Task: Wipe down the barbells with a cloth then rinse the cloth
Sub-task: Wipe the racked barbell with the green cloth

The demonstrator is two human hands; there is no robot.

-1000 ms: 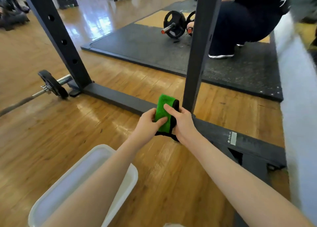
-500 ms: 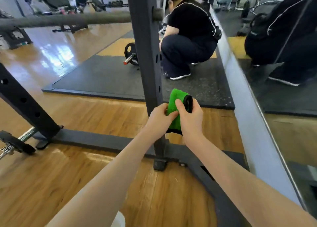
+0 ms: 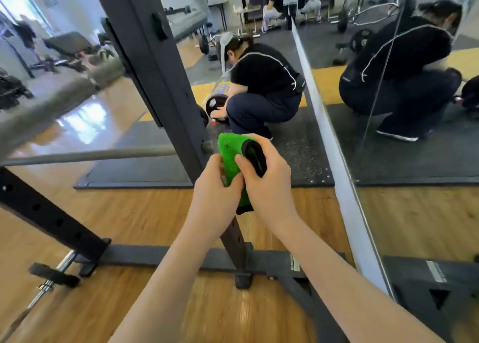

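Both hands hold the green cloth (image 3: 231,158) up in front of the dark rack upright (image 3: 155,65); left hand (image 3: 216,187) curls round its lower left side, thumb against the pile; right hand (image 3: 267,182) grips the right side, thumb laid across the green face, fingers wrapped behind the black folded edge at the top; cloth sits just right of the upright at about the height of the grey barbell (image 3: 85,155), whose shaft runs leftward from the post; cannot tell whether cloth touches the bar's end; compared with half a second ago the hands and cloth have risen, from beside the lower post to level with the bar, and the grip reads the same, both hands still clasped on the cloth; view has tilted upward since a second ago, when the cloth was down near the base rail (image 3: 166,256) and a white tub showed at bottom left; that tub is now out of frame; second bar with a clamp collar (image 3: 53,275) lies low on the wooden floor (image 3: 145,213) at left; a crouching person in black (image 3: 261,83) handles a small plate (image 3: 216,103) on the dark rubber mat (image 3: 298,145) beyond; mirror (image 3: 414,135) at right repeats that figure.
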